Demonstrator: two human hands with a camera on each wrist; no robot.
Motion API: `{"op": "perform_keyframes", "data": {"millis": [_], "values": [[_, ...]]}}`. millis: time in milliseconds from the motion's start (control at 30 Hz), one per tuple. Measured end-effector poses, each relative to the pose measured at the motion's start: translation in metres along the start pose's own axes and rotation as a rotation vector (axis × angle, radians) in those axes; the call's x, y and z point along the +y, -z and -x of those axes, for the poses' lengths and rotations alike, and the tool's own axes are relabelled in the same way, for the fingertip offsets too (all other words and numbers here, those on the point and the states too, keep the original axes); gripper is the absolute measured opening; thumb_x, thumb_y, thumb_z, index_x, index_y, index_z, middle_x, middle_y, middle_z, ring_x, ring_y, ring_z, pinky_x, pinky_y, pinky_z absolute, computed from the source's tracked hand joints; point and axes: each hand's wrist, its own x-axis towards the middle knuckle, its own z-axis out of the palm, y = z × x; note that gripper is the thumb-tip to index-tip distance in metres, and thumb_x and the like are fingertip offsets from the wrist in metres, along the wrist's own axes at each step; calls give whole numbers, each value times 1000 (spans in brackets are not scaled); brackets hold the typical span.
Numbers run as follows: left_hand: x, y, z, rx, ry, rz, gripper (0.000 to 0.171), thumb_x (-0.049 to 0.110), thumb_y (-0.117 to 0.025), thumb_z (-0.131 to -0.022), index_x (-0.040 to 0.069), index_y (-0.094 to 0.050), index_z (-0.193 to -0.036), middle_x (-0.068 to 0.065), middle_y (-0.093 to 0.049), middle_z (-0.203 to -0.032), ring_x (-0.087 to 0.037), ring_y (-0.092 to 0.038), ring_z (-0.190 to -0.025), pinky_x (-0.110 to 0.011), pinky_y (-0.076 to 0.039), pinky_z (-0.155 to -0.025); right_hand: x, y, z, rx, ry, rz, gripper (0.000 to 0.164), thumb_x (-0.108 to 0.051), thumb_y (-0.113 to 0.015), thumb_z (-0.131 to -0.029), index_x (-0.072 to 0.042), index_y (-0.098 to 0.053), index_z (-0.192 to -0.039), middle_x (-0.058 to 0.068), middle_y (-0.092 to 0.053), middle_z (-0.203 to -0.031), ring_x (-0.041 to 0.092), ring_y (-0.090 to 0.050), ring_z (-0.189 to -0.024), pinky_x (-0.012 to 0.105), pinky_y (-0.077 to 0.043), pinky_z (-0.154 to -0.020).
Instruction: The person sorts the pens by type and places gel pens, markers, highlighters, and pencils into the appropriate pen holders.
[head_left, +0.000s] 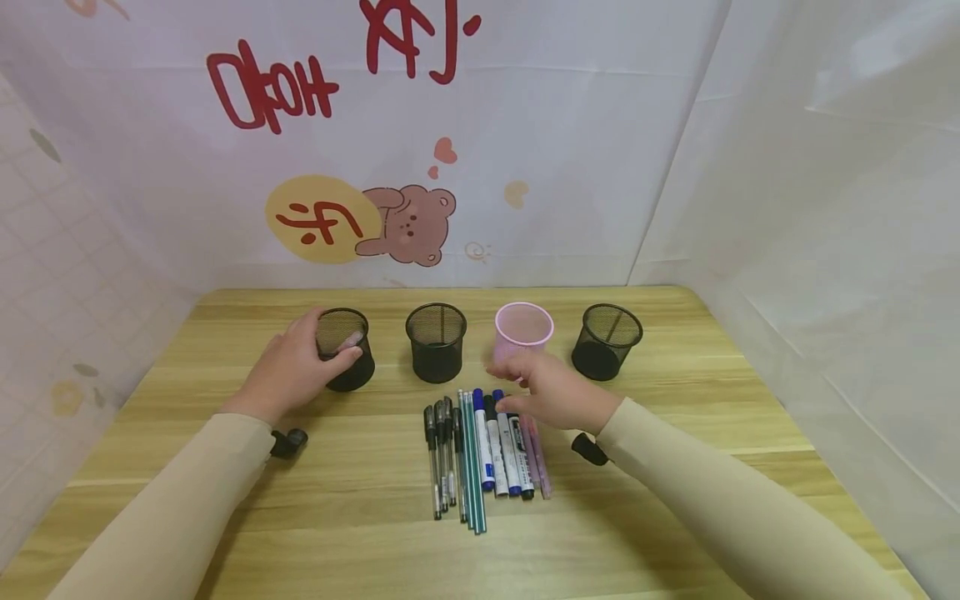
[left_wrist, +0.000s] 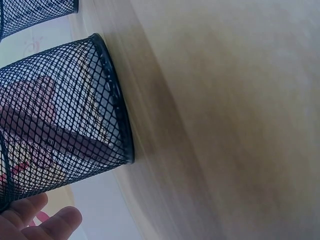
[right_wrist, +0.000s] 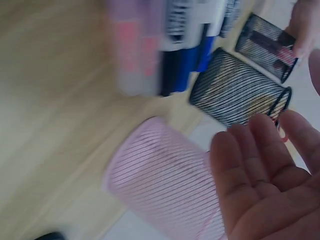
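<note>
At the left end of a row of pen cups, my left hand (head_left: 296, 362) holds a black mesh pen cup (head_left: 354, 371), thumb in front and fingers round its far side. Through the mesh in the left wrist view, one slim pinkish-purple pen (left_wrist: 60, 137) leans inside. My right hand (head_left: 558, 390) hovers over the tops of the markers (head_left: 483, 442), its fingers loosely extended and nothing in them. Just beyond those fingers stands a pink mesh pen cup (head_left: 523, 337), partly hidden by the hand. Two pink-purple pens (head_left: 538, 467) lie at the right end of the markers.
Left of the markers lie green pencils (head_left: 472, 475) and several black-capped gel pens (head_left: 442, 458). Two more black mesh cups stand in the row, one second from left (head_left: 437, 358) and one at the right end (head_left: 600, 358). White printed cloth (head_left: 562, 108) hangs behind the table.
</note>
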Motion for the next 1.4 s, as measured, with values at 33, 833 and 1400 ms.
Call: {"op": "perform_keyframes", "data": {"millis": [33, 833, 1400], "values": [[0, 0, 0, 1, 0, 0, 91, 68, -61, -96, 8, -35, -159, -22, -52, -151, -49, -54, -132, -69, -40, -110, 3, 0, 3, -15, -16, 21, 49, -20, -82, -92, -3, -67, -135, 14, -71, -137, 32, -69, -123, 50, -57, -105], [4, 2, 1, -3, -1, 9, 89, 65, -62, -96, 7, -35, -158, -23, -51, -151, -47, -53, -133, -69, -36, -113, 41, -12, 43, -180, -163, 253, 72, -42, -91, -80, -8, -67, -139, 3, -67, -117, 12, -59, -97, 37, -56, -92], [4, 2, 1, -12, 13, 1, 92, 67, -62, -96, 6, -33, -159, -24, -49, -153, -49, -52, -134, -69, -36, -114, 42, -12, 43, -198, -193, 203, 71, -43, -91, -79, -10, -66, -137, 2, -65, -117, 15, -57, -102, 40, -54, -97]]}}
